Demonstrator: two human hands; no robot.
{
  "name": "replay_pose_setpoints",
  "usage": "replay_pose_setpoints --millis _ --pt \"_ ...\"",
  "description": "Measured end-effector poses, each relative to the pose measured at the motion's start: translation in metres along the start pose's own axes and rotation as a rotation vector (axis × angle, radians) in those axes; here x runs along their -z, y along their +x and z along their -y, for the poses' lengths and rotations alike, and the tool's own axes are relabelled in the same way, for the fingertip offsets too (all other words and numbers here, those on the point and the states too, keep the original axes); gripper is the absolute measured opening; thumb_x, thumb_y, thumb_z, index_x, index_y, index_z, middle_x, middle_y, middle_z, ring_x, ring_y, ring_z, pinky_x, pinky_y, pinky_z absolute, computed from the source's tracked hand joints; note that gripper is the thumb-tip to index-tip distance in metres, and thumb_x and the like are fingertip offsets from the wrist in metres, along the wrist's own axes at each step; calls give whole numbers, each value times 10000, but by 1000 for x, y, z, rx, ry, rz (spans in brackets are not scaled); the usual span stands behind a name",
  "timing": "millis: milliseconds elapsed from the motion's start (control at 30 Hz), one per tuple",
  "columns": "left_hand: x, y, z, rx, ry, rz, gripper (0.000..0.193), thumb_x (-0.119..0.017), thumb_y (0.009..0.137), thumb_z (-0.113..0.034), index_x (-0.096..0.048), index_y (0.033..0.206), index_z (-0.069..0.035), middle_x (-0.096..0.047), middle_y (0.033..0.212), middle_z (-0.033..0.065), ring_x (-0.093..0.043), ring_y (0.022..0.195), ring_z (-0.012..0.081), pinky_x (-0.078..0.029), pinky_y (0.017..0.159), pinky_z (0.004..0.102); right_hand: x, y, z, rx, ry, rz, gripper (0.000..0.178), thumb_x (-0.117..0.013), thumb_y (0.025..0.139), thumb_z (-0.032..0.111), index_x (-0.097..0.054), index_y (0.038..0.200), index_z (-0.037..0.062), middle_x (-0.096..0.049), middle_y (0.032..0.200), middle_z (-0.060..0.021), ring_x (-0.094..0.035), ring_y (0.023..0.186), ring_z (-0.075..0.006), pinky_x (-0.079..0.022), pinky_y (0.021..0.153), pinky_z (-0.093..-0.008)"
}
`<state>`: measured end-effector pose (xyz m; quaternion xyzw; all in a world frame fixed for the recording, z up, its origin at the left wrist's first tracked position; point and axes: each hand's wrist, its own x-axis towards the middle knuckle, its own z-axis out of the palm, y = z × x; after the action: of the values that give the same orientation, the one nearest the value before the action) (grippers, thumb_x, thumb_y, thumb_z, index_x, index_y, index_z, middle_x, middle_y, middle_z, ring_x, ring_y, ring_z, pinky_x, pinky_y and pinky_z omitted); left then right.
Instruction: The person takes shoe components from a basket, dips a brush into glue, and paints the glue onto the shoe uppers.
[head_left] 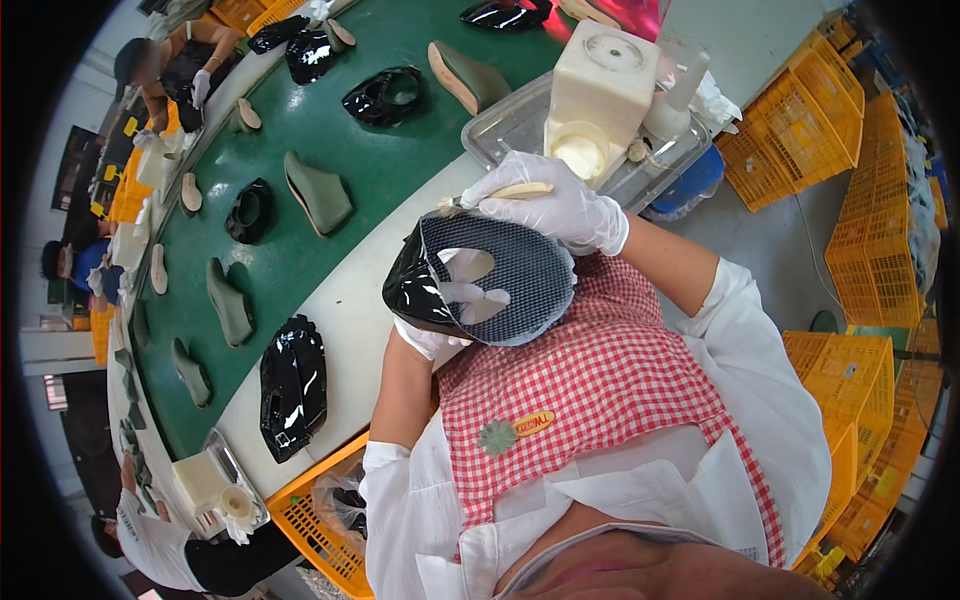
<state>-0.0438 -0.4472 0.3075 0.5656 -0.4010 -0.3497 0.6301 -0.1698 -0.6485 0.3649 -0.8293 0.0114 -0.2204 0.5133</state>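
A glossy black shoe upper (pixel 410 285) with a dark mesh lining (pixel 532 270) is tilted open in front of my chest. My left hand (pixel 430 337), gloved in white, grips it from below. Some of its gloved fingers show through the upper's opening. At the upper's far rim, my gloved right hand (pixel 565 205) is closed around a brush with a pale wooden handle (pixel 520 190). The brush's tip is against or just over the rim; contact is hard to tell. Another black upper (pixel 294 388) with a buckle lies on the white table edge (pixel 345 300).
A cream glue pot (pixel 605 85) and a white squeeze bottle (pixel 675 105) stand in a clear tray (pixel 485 125) beyond my right hand. The green conveyor (pixel 270 280) carries green shoe lasts (pixel 318 195) and black uppers. Yellow crates (pixel 790 130) stand right. Co-workers sit across.
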Motion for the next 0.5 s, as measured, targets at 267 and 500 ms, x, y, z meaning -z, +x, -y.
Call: replay_pose_setpoints --millis 267,500 --pt "46 -18 34 346 -308 -44 599 -569 735 135 -496 1313 -5 -617 1179 102 -693 953 274 -554 574 266 -5 -22 -22 -184 283 -149 234 -667 911 144 -695 1127 60 -694 1066 -106 -644 1019 -164 -489 919 -290" --pt "26 -16 -12 485 -350 -112 435 -684 713 59 -635 1139 -7 -664 1016 86 -626 834 175 -505 674 295 -10 -18 -21 -179 -47 -49 367 -661 932 183 -573 1264 53 -597 1216 -76 -581 1104 -164 -448 984 -308"
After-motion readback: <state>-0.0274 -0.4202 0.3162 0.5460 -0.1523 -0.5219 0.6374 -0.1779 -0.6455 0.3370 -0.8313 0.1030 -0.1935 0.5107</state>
